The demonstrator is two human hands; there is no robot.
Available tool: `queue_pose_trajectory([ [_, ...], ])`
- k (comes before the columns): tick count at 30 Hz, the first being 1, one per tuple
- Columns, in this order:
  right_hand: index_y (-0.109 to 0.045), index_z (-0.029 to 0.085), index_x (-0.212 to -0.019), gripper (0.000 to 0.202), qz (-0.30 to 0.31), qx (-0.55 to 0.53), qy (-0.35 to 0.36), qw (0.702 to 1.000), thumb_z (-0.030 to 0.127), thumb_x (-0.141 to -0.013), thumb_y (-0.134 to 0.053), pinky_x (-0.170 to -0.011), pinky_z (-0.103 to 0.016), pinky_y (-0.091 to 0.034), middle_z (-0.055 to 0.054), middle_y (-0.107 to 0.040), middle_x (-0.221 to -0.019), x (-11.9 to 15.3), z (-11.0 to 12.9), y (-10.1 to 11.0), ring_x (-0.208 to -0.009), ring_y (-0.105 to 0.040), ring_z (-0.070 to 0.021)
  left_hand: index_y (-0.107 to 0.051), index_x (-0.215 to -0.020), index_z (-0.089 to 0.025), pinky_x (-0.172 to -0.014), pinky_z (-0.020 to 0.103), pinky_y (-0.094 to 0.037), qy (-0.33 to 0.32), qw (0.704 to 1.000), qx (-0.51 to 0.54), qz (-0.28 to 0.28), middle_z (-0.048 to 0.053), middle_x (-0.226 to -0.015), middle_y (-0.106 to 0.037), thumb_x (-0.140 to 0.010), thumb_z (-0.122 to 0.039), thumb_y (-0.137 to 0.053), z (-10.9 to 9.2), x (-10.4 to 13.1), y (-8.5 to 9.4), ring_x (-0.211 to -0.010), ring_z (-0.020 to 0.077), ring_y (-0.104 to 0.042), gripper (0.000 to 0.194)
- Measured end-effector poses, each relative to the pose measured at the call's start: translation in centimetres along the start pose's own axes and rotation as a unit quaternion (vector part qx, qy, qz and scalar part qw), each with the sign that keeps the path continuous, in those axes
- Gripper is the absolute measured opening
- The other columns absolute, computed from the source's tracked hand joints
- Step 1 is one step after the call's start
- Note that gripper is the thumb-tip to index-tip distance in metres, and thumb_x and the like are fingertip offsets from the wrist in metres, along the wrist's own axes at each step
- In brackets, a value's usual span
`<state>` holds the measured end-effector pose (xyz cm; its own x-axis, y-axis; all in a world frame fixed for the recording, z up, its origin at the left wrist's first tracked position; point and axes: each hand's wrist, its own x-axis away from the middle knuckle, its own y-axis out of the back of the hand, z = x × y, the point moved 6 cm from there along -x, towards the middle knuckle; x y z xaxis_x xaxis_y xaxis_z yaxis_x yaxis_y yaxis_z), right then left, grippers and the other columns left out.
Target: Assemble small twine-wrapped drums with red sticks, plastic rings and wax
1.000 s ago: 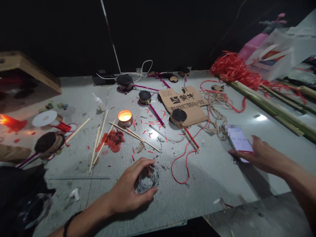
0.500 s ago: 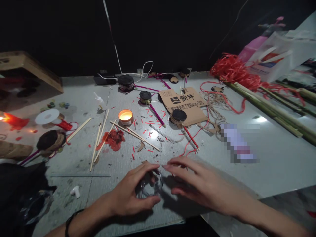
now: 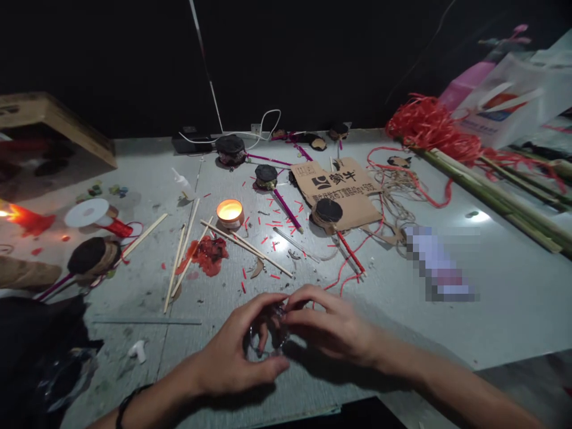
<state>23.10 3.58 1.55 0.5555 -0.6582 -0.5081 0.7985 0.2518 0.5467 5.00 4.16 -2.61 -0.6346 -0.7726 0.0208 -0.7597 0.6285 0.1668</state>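
Near the table's front edge, my left hand (image 3: 236,348) curls around a clear, shiny ring that looks like a roll of clear tape (image 3: 256,341). Its thumb is below and its fingers are on the far side. My right hand (image 3: 324,322) has its fingertips pinched at the roll's right edge; what exactly they grip is too small to make out. Beyond the hands lie a small rattle drum with a red handle (image 3: 351,253), a rattle drum with a purple handle (image 3: 286,208) and several wooden sticks (image 3: 245,247).
A lit candle (image 3: 230,213) burns in a metal cup, near melted red wax (image 3: 208,253). Brown cardboard (image 3: 357,199), a red ribbon spool (image 3: 89,213), a white earbud (image 3: 138,351) and scattered red bits lie around. Green stalks (image 3: 496,199) and red raffia (image 3: 431,128) occupy the right.
My right hand has moved left, its fingers closing in from a small gap to the roll's edge. My left hand keeps hold of the roll. The view has shifted slightly.
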Motion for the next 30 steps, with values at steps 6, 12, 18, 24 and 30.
queue_pose_trajectory([
  [6,-0.069,0.016,-0.108,0.010,0.016,0.023,0.014,1.000,0.024,-0.109,-0.063,-0.077,-0.031,-0.061,-0.009,-0.071,-0.102,-0.1,0.4,-0.6,-0.092,-0.066,-0.0187,-0.047,-0.153,-0.033,-0.098,0.039,-0.058,-0.026,0.999,-0.009,-0.024,0.006,-0.122,-0.070,-0.090,-0.035,-0.081,-0.4,-0.1,0.3,-0.102,0.0212,-0.069,0.071],
  [12,-0.066,0.015,-0.127,0.021,0.041,-0.022,-0.023,0.999,0.015,-0.108,-0.060,-0.088,-0.034,-0.064,-0.013,-0.074,-0.117,0.0,-0.1,-0.7,-0.106,-0.071,-0.0197,-0.052,-0.148,-0.028,-0.099,0.043,-0.059,-0.014,0.998,-0.043,-0.043,0.008,-0.120,-0.071,-0.096,-0.038,-0.073,-0.1,-0.3,0.7,-0.101,0.0226,-0.069,0.058],
  [18,-0.072,0.014,-0.119,0.018,0.102,-0.024,-0.003,0.995,0.013,-0.106,-0.059,-0.091,-0.035,-0.063,-0.013,-0.075,-0.113,0.4,0.1,-0.7,-0.105,-0.070,-0.0201,-0.053,-0.147,-0.027,-0.098,0.043,-0.060,-0.026,0.997,-0.077,-0.010,0.008,-0.121,-0.071,-0.084,-0.040,-0.084,-0.7,-0.2,0.4,-0.104,0.0247,-0.070,0.071],
  [24,-0.073,0.015,-0.121,0.031,0.121,-0.019,0.031,0.992,0.005,-0.094,-0.061,-0.097,-0.036,-0.061,-0.012,-0.075,-0.117,0.7,0.3,-1.0,-0.113,-0.070,-0.0219,-0.056,-0.142,-0.026,-0.094,0.038,-0.060,-0.015,0.996,-0.089,0.005,0.005,-0.119,-0.074,-0.084,-0.031,-0.080,-0.8,-0.5,0.2,-0.104,0.0230,-0.073,0.063],
  [30,-0.069,0.015,-0.132,0.040,0.122,-0.052,0.031,0.991,0.003,-0.095,-0.060,-0.093,-0.035,-0.061,-0.010,-0.080,-0.111,0.8,0.2,-1.3,-0.106,-0.072,-0.0192,-0.055,-0.142,-0.024,-0.089,0.039,-0.060,-0.046,0.994,-0.091,0.030,0.008,-0.119,-0.075,-0.083,-0.033,-0.078,-1.2,-0.5,-0.2,-0.102,0.0245,-0.073,0.064],
])
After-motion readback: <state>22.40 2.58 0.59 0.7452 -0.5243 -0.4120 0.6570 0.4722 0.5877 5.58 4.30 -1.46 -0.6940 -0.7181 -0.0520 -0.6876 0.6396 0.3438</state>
